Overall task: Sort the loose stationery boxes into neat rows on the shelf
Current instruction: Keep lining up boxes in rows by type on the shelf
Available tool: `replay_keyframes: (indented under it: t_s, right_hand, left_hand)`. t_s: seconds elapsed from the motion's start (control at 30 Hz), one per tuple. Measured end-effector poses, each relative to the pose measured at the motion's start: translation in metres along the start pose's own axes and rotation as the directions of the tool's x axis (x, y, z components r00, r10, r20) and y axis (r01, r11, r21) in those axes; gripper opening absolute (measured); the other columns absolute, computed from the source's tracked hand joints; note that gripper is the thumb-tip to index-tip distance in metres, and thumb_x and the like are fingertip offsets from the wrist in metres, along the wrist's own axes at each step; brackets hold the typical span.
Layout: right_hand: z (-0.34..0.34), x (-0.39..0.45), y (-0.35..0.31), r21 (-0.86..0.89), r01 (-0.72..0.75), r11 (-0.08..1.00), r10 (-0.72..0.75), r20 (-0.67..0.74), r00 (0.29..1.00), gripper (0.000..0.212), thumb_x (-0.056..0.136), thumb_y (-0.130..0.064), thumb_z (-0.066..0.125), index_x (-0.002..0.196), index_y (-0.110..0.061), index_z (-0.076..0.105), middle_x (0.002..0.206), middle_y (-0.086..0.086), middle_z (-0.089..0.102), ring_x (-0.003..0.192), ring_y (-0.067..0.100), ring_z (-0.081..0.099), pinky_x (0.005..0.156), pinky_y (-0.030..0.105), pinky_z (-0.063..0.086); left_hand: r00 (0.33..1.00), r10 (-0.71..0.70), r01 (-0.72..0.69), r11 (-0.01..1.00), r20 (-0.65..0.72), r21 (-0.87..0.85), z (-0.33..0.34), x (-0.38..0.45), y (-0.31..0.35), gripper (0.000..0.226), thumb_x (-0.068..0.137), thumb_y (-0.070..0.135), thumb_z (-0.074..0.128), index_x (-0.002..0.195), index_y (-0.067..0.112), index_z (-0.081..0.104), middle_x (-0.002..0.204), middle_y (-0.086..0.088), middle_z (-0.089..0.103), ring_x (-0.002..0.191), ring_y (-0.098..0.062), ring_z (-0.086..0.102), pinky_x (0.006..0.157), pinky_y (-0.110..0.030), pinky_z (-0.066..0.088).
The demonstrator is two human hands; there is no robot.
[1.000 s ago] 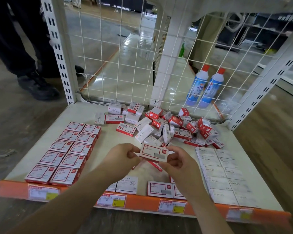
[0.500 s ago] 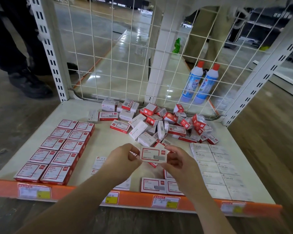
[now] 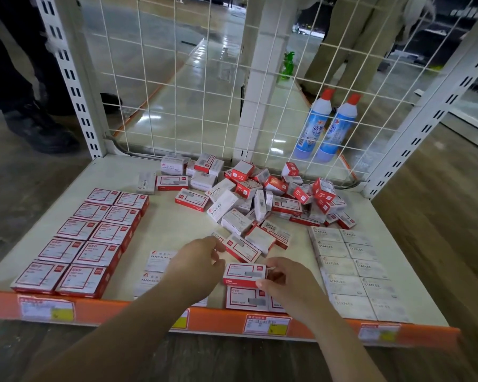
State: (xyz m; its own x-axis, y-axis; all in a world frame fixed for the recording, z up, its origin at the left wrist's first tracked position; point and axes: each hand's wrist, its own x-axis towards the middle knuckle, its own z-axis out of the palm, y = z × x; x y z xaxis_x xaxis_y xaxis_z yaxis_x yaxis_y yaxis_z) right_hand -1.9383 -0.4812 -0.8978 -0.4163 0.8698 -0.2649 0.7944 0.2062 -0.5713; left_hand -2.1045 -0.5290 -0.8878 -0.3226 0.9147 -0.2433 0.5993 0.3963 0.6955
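Two hands at a red box (image 3: 244,274) near the shelf (image 3: 160,227) front edge; right hand (image 3: 289,282) pinches its right end; left hand (image 3: 198,264) beside its left end, fingers curled, contact unclear; loose pile (image 3: 260,197) at 12 o'clock.

I am reaching both bare forearms forward from the lower edge of the view, the two hands lying close together. My left hand (image 3: 196,264) is lying palm down with its fingers loosely curled, the fingertips pointing toward the right one. My right hand (image 3: 286,281) is pinching a red box (image 3: 244,274) between thumb and curled fingers.
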Motion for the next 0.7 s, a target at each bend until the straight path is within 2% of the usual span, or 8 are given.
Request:
replay_keyframes:
  t_s: [0.1,0.23,0.3,0.37,0.47,0.57,0.63,0.7]
  right_hand:
    - [0.002,0.004,0.0,-0.021,-0.01,1.0,0.01,0.007,1.0,0.016,0.091,-0.033,0.056,0.106,-0.033,0.049,0.095,-0.016,0.054,0.077,-0.002,0.051,0.067,0.003,0.035]
    - [0.005,0.009,0.0,-0.049,0.01,0.999,-0.011,-0.024,1.0,0.023,0.091,-0.031,0.057,0.113,-0.028,0.056,0.105,-0.013,0.061,0.07,-0.004,0.049,0.058,0.0,0.031]
    - [0.005,0.01,0.0,-0.059,0.042,0.997,-0.044,-0.038,0.998,0.025,0.091,-0.028,0.057,0.115,-0.027,0.057,0.097,-0.02,0.057,0.066,-0.009,0.044,0.057,0.0,0.031]
    - [0.005,0.01,0.0,-0.065,0.065,0.996,-0.069,-0.052,0.996,0.03,0.091,-0.024,0.057,0.121,-0.027,0.056,0.089,-0.027,0.046,0.065,-0.012,0.041,0.057,-0.002,0.031]
    - [0.007,0.012,0.003,-0.073,0.069,0.995,-0.073,-0.056,0.996,0.032,0.091,-0.024,0.057,0.122,-0.03,0.056,0.107,-0.018,0.05,0.074,-0.006,0.045,0.069,-0.002,0.031]
    - [0.011,0.015,0.007,-0.067,0.052,0.996,-0.055,-0.05,0.997,0.034,0.09,-0.025,0.058,0.123,-0.034,0.055,0.115,-0.013,0.05,0.094,-0.001,0.043,0.085,0.007,0.032]
    - [0.012,0.015,0.009,-0.077,0.04,0.996,-0.044,-0.052,0.998,0.036,0.09,-0.026,0.058,0.125,-0.035,0.053,0.12,-0.01,0.049,0.104,0.004,0.046,0.096,0.015,0.034]
    - [0.011,0.015,0.011,-0.081,0.036,0.996,-0.041,-0.063,0.997,0.038,0.089,-0.025,0.06,0.125,-0.033,0.053,0.12,-0.009,0.047,0.105,0.005,0.047,0.099,0.018,0.034]
  left_hand:
    - [1.0,-0.01,0.009,0.999,0.017,0.041,0.005,0.001,0.004,0.026,0.092,0.022,0.053,0.118,0.024,0.054,0.119,0.005,0.057,0.104,-0.012,0.054,0.086,-0.029,0.053]
    - [0.999,-0.015,0.012,0.995,0.03,0.101,0.011,0.002,0.005,0.03,0.093,0.022,0.052,0.122,0.026,0.053,0.127,0.006,0.054,0.111,-0.015,0.055,0.084,-0.028,0.054]
    - [0.999,-0.007,0.001,0.991,0.04,0.135,0.013,0.002,0.006,0.033,0.093,0.022,0.051,0.125,0.027,0.052,0.13,0.006,0.053,0.114,-0.017,0.054,0.089,-0.032,0.052]
    - [0.998,0.013,-0.025,0.978,0.057,0.205,0.017,0.003,0.005,0.033,0.093,0.024,0.05,0.126,0.03,0.052,0.131,0.007,0.053,0.116,-0.017,0.052,0.099,-0.038,0.045]
    - [0.997,0.051,-0.07,0.942,0.066,0.329,0.023,0.004,0.004,0.032,0.094,0.029,0.048,0.125,0.033,0.051,0.13,0.011,0.052,0.117,-0.014,0.05,0.103,-0.037,0.036]
    - [0.996,0.074,-0.088,0.926,0.053,0.368,0.028,0.008,0.003,0.031,0.093,0.031,0.047,0.124,0.034,0.051,0.127,0.013,0.054,0.112,-0.011,0.052,0.096,-0.032,0.04]
    - [0.995,0.085,-0.097,0.925,0.049,0.368,0.031,0.008,0.004,0.032,0.094,0.031,0.047,0.126,0.034,0.049,0.126,0.013,0.054,0.103,-0.006,0.05,0.076,-0.016,0.038]
    - [0.995,0.076,-0.093,0.918,0.059,0.385,0.034,0.006,0.005,0.033,0.095,0.031,0.047,0.128,0.033,0.046,0.126,0.013,0.052,0.096,-0.003,0.044,0.055,-0.01,0.022]
